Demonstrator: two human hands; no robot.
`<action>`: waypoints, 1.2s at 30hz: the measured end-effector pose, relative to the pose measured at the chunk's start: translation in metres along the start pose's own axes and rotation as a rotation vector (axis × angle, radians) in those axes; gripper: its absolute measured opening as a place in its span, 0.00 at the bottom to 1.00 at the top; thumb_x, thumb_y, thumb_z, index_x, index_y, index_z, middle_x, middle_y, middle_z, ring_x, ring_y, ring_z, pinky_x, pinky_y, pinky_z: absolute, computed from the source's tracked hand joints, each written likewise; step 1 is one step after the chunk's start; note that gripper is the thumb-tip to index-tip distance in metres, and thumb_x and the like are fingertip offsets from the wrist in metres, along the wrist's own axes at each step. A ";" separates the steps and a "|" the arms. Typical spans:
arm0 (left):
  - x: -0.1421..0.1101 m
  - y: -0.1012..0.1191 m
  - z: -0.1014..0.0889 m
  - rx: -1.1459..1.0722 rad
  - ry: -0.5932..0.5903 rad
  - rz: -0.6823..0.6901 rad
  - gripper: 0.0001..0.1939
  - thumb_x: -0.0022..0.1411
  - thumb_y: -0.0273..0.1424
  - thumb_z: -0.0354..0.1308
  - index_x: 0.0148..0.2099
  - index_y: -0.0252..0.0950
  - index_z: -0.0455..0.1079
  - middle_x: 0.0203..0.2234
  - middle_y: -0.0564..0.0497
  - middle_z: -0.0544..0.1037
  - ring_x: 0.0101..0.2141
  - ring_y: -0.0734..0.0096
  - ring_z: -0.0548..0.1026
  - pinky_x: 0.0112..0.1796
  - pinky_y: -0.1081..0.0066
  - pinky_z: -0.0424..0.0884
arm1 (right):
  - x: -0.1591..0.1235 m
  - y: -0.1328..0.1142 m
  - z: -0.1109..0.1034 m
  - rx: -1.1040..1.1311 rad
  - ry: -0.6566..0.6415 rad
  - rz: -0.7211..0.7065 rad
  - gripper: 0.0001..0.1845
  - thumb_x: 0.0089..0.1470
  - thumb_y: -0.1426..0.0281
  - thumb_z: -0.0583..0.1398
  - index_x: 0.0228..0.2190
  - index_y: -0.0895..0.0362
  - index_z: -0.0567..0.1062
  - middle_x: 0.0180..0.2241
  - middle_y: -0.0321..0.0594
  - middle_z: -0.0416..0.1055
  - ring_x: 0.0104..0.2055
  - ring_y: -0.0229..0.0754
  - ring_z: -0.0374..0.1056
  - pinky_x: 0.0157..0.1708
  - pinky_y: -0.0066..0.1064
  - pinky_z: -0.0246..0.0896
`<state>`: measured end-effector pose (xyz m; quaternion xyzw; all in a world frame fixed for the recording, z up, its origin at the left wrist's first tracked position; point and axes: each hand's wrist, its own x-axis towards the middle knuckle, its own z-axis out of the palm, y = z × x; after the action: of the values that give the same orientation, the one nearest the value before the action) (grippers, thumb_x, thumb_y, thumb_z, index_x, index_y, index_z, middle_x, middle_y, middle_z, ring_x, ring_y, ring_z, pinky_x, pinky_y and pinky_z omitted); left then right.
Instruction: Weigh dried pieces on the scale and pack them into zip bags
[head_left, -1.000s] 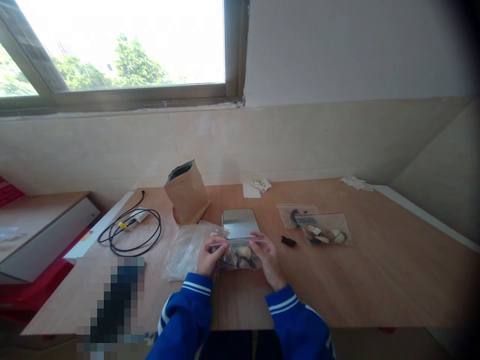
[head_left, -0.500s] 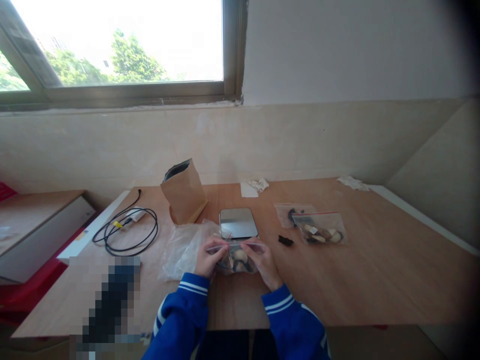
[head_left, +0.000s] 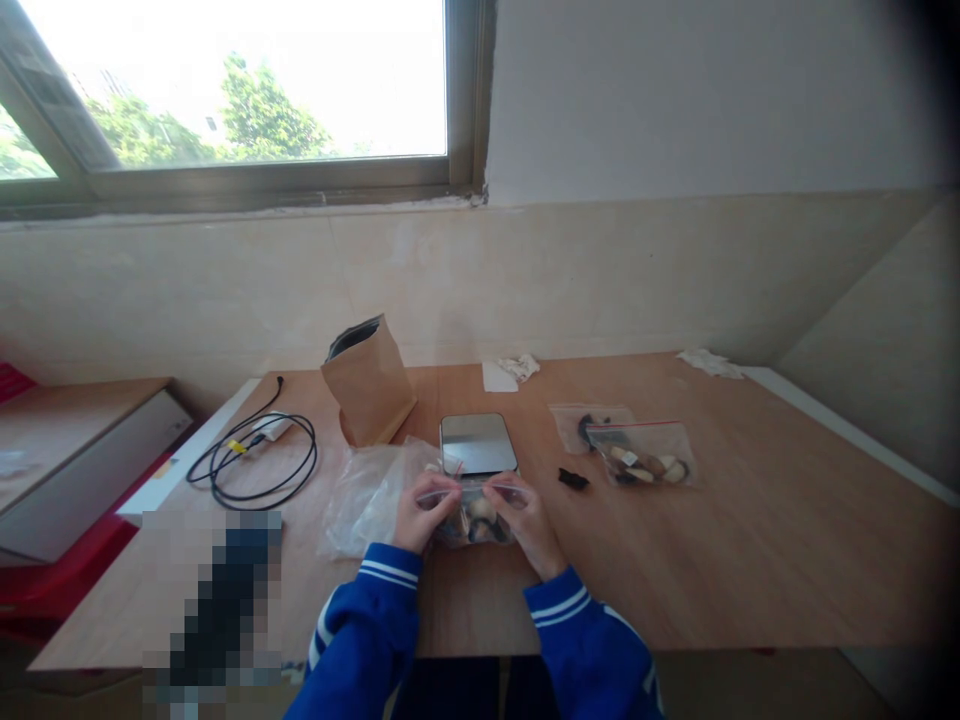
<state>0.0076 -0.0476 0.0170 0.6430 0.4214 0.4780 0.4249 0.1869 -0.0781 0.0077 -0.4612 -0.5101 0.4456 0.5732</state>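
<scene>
Between my two hands is a clear zip bag (head_left: 480,522) with pale and dark pieces inside that look like dried mushroom slices. My left hand (head_left: 421,512) pinches the top edge of the bag on its left side. On the right side of that edge, my right hand (head_left: 527,520) pinches it too, thumb toward the middle. Just behind the bag lies a small kitchen scale (head_left: 478,444) with a shiny square plate. Crumpled clear plastic bags (head_left: 364,500) lie beside my left hand. A dark dried piece (head_left: 573,479) rests on the table right of my right hand.
A brown paper pouch (head_left: 369,385) stands upright, its top open. Coiled black cable (head_left: 215,478) lies at left, near a pixelated dark object (head_left: 225,605). Two more zip bags, one with mushroom slices (head_left: 645,460), lie at right. Crumpled tissue (head_left: 523,367) sits at the back.
Hardly anything differs. Both hands keep their pinch on the bag's top edge, and the view has shifted very slightly.
</scene>
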 end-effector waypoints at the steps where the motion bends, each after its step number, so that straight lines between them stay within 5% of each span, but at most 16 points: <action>1: 0.000 0.000 0.000 0.015 -0.009 0.017 0.10 0.54 0.39 0.63 0.33 0.38 0.76 0.32 0.47 0.77 0.36 0.64 0.74 0.38 0.67 0.69 | 0.000 -0.002 0.000 -0.002 -0.017 0.003 0.13 0.51 0.59 0.62 0.33 0.55 0.75 0.32 0.37 0.73 0.37 0.43 0.70 0.39 0.32 0.64; 15: -0.002 0.005 0.003 0.178 0.002 0.178 0.11 0.56 0.38 0.62 0.32 0.35 0.75 0.28 0.48 0.77 0.35 0.66 0.73 0.41 0.65 0.68 | -0.001 -0.008 0.004 -0.171 -0.005 -0.168 0.10 0.52 0.62 0.62 0.28 0.56 0.78 0.30 0.38 0.69 0.35 0.41 0.69 0.37 0.31 0.65; 26: -0.001 0.001 0.003 0.182 -0.054 0.224 0.08 0.58 0.36 0.60 0.34 0.36 0.75 0.30 0.48 0.76 0.36 0.67 0.73 0.40 0.67 0.69 | -0.003 -0.014 0.008 -0.170 0.008 -0.173 0.10 0.49 0.61 0.64 0.28 0.56 0.77 0.30 0.38 0.69 0.33 0.41 0.68 0.36 0.32 0.65; 36: -0.001 0.000 0.003 0.161 0.013 0.211 0.10 0.55 0.38 0.63 0.28 0.36 0.75 0.25 0.49 0.76 0.31 0.68 0.73 0.36 0.69 0.68 | -0.003 -0.009 0.012 -0.114 0.072 -0.154 0.16 0.47 0.56 0.65 0.22 0.56 0.77 0.25 0.36 0.66 0.28 0.39 0.66 0.29 0.30 0.63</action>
<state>0.0106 -0.0489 0.0164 0.7125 0.3913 0.4890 0.3166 0.1748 -0.0815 0.0170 -0.4680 -0.5476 0.3536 0.5967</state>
